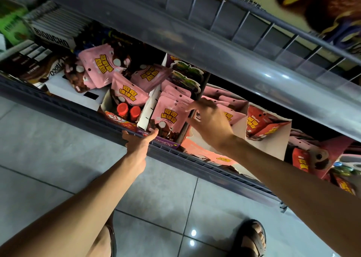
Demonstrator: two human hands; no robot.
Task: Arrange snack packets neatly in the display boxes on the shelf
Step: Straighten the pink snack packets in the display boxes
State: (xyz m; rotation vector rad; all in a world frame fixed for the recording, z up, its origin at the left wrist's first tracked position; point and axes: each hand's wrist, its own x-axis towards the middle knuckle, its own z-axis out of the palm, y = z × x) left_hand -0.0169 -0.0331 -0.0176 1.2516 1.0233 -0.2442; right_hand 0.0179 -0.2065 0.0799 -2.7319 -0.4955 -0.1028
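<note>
A pink snack packet (166, 117) stands at the near end of a display box (145, 113) on the shelf (78, 111). The left hand (139, 140), spread, thumbs its bottom edge; the right hand (210, 122), fingers splayed, hovers at its right side.

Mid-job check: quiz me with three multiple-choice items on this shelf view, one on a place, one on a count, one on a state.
1. Where do the red-capped bottles stand?
A) in the box just left of the front pink packet
B) on the floor
C) on the shelf above

2. How many red caps show?
A) one
B) two
C) four

3. How is the right hand?
A) a fist
B) gripping a bottle
C) fingers spread, holding nothing

Answers: 1 A, they stand in the neighbouring box; 2 B, two caps sit side by side; 3 C, nothing is in it.
</note>
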